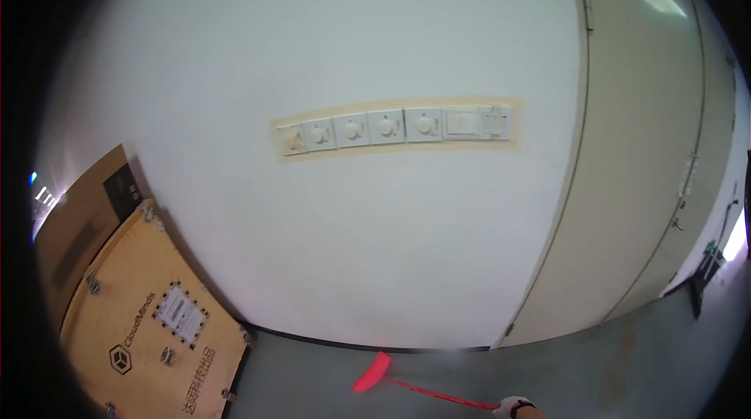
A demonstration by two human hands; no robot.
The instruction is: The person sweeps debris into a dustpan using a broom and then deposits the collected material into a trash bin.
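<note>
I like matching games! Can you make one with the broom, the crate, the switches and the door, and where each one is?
Things:
1 broom
2 crate
3 switches
4 door

Places:
A in a row, middle of the wall
B far right
C on the floor, held by the right hand
D lower left, against the wall

Pairs: 1-C, 2-D, 3-A, 4-B

A plain utility corridor: white wall with a switch row, grey floor, plywood crate.
</note>
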